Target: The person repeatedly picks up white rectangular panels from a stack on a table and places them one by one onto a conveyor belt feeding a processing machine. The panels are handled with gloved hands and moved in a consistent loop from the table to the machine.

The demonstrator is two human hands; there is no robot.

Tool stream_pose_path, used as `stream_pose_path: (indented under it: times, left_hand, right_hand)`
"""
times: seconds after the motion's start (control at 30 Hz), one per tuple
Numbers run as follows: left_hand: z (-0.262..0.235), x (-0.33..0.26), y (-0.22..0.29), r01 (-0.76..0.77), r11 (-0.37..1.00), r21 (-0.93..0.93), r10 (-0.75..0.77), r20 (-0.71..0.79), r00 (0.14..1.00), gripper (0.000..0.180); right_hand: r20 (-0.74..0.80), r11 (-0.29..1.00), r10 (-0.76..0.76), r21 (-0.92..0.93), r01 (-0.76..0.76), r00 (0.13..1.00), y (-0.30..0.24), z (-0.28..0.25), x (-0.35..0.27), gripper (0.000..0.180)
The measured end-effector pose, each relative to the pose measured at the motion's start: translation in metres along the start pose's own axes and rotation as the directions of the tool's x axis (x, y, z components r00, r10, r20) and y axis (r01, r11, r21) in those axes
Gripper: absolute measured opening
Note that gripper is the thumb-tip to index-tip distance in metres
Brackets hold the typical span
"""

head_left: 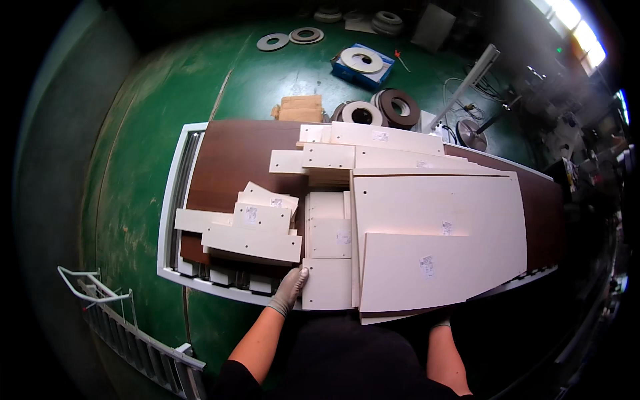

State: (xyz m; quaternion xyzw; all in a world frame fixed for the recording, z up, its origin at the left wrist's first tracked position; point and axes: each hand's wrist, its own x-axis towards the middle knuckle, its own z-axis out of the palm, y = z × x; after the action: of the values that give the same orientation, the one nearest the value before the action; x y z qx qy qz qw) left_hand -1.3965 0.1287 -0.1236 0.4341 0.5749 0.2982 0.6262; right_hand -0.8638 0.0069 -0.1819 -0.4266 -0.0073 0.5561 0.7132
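Head view, cart: a low cart with a white metal frame (175, 200) stands on a green floor (133, 173); a dark brown board (233, 157) lies flat across it as a deck.
Head view, load: cream-white cut panels are stacked on the deck. The large panel (437, 223) lies at the right, with a second big panel (413, 273) overlapping its near edge. Narrow strips (257, 230) lie fanned at the left, and a small square panel (328, 283) sits at the near edge.
Head view, left hand: the left hand (290, 288) wears a grey glove; its fingers are laid flat against the left edge of the small square panel, touching it. They are not closed round anything; it reads as an open press.
Head view, right hand: the right hand (441, 323) is almost wholly hidden under the near edge of the second big panel, only a bit of glove showing. I cannot tell whether it grips or just supports.
Head view, surroundings: rolls of edge banding (363, 112) and a stack of brown boards (300, 108) lie on the floor beyond the cart, and a white rack (100, 293) stands at lower left.
Judgement, technique: the stack looks loosely squared and the strips skewed. Steady even pressure from both sides, fingers kept out from between edges, should guard against pinching or a slide.
Judgement, risk: the overhanging big panel could tip if it is lifted at one corner only.
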Motion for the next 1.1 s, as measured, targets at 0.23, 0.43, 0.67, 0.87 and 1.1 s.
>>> stream_pose_path:
  times: [0.23,0.43,0.67,0.87,1.1]
  left_hand:
    - [0.023,0.014,0.023,-0.093,0.992,-0.085,0.100,0.089,0.991,0.035]
    - [0.041,0.020,0.033,0.113,0.922,-0.370,-0.093,0.074,0.993,0.044]
    - [0.047,0.005,0.037,0.029,0.981,-0.193,-0.017,0.067,0.998,0.052]
    - [0.075,0.007,0.027,0.095,0.946,-0.311,-0.076,0.071,0.995,0.062]
    - [0.090,0.040,0.005,0.010,0.992,-0.129,-0.001,0.076,0.997,0.052]
  right_hand:
    - [0.124,0.991,-0.121,0.072,0.112,0.985,-0.005,-0.015,0.025,0.066]
    - [0.010,0.986,-0.154,0.071,0.153,0.988,0.008,-0.042,0.031,0.065]
    - [0.185,0.832,-0.272,-0.447,0.328,0.944,-0.013,0.019,0.007,0.062]
    - [-0.033,0.991,-0.122,-0.059,0.120,0.992,-0.045,-0.005,0.013,0.061]
    - [-0.106,0.992,-0.102,-0.083,0.093,0.989,-0.069,-0.006,0.023,0.061]
